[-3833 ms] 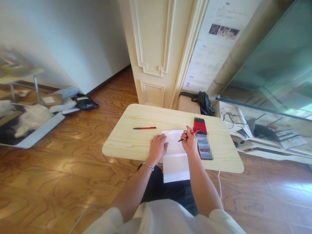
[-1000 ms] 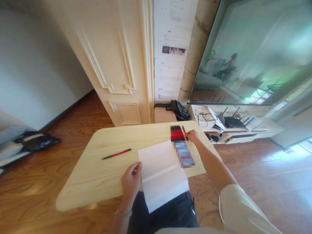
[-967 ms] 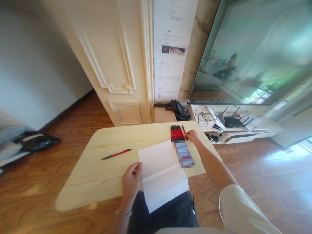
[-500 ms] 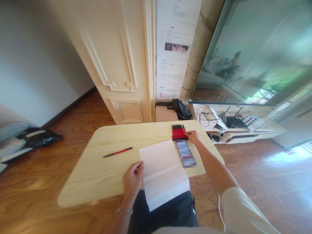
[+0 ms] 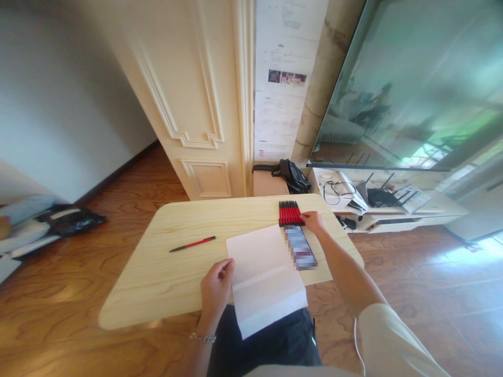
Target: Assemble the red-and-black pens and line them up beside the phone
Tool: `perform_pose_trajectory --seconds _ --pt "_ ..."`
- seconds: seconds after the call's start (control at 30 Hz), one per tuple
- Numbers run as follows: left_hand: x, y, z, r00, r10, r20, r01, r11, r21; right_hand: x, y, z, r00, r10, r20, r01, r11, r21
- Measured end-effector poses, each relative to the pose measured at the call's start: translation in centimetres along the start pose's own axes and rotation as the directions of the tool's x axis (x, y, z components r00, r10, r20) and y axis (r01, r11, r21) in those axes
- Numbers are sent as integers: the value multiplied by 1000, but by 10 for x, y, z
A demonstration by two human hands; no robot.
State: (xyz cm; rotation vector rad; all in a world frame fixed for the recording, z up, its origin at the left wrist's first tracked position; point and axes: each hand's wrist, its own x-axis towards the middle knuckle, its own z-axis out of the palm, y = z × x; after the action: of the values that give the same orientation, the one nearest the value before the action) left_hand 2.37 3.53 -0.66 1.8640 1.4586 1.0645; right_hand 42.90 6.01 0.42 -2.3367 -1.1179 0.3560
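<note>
My right hand (image 5: 313, 221) is at the right end of a row of several red and black pens (image 5: 290, 213), its fingertips closed on the endmost pen. My left hand (image 5: 217, 283) rests at the left edge of a white sheet of paper (image 5: 261, 256), fingers curled and thumb against that edge. The paper has a crease across it and hangs over the table's near edge. One separate red and black pen (image 5: 192, 244) lies left of the paper, its dark tip pointing left. Just below the row lies a phone (image 5: 302, 250) with its screen lit, beside the paper.
The pale wooden table (image 5: 145, 283) has rounded corners. Beyond it are a black bag (image 5: 293, 175) on a box and a low white cabinet with a router (image 5: 381, 197) and cables. A large glossy screen (image 5: 401, 89) hangs on the right. A white cable (image 5: 357, 345) runs down at right.
The view has shifted slightly. The endmost pen under my right fingers now sits closer in line with the row. My left hand stays at the paper's edge.
</note>
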Motion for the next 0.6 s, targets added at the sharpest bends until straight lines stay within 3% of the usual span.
perform_pose_trajectory --seconds 0.33,0.4,0.47,0.6 --pt "1 -1 -1 1000 -7 20 8 999 -41 -20 -14 -14 998 18 -64 -15 999 38" --pt "0 -2 -1 1000 -6 31 8 997 -73 -37 -22 -12 995 4 -103 4 997 72" --pt "1 -5 -3 999 -2 44 6 995 -96 -63 -31 -4 989 -34 -146 65 975 214" --pt "17 -17 -19 999 21 37 -20 1000 -21 -131 -45 19 990 -131 -61 144 861 489"
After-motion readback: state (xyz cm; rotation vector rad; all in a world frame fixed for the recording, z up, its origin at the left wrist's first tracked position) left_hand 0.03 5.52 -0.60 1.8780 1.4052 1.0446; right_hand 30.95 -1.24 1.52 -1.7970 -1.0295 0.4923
